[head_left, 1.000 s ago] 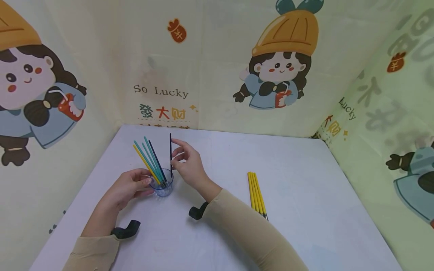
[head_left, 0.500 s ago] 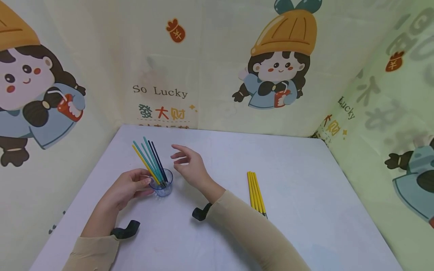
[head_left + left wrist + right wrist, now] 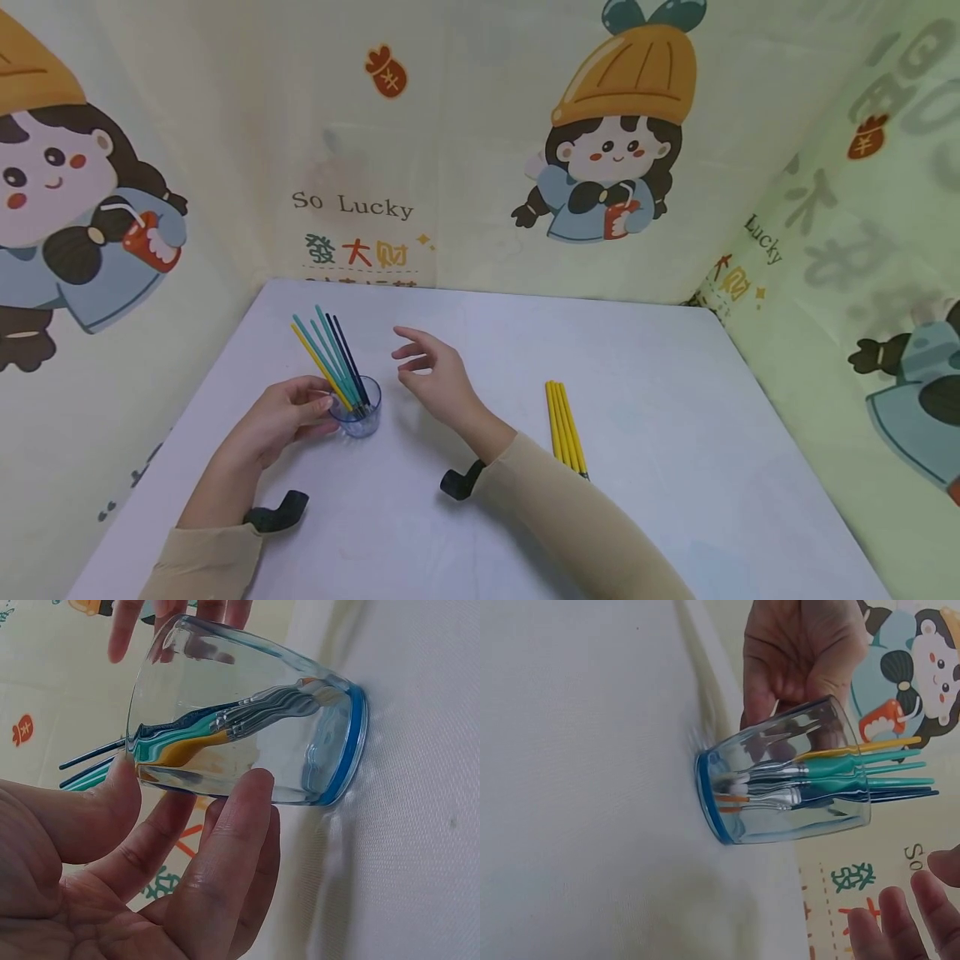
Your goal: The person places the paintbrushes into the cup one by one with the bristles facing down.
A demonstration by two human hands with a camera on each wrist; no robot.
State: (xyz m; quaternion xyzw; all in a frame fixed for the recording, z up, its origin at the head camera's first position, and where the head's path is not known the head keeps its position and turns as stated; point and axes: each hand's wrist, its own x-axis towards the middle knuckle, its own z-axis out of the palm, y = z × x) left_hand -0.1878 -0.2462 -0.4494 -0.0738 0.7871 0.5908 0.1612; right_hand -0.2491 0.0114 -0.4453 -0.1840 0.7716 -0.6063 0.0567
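A clear glass [image 3: 371,427] with a blue base stands upright on the table, left of centre. My left hand [image 3: 279,415] holds its left side, thumb [image 3: 124,799] at the rim and fingers along the wall. Paintbrushes lean inside, bristles down, as the right wrist view shows: one yellow brush [image 3: 900,743], several teal brushes [image 3: 900,782] and two dark blue brushes [image 3: 911,794]. To the right of the glass, apart from it, my right hand [image 3: 441,379] hovers with loosely bent fingers and nothing in them.
Several yellow paintbrushes [image 3: 562,425] lie side by side on the white table [image 3: 675,467], right of my right forearm, which hides nothing of their handles. A printed cloth [image 3: 480,167] with cartoon figures hangs behind and at both sides. A dark wrist mount [image 3: 279,512] sits at each cuff.
My right hand let go of a dark blue brush, which now leans in the glass with the others. That hand then drew back to the right. My left hand stays on the glass.
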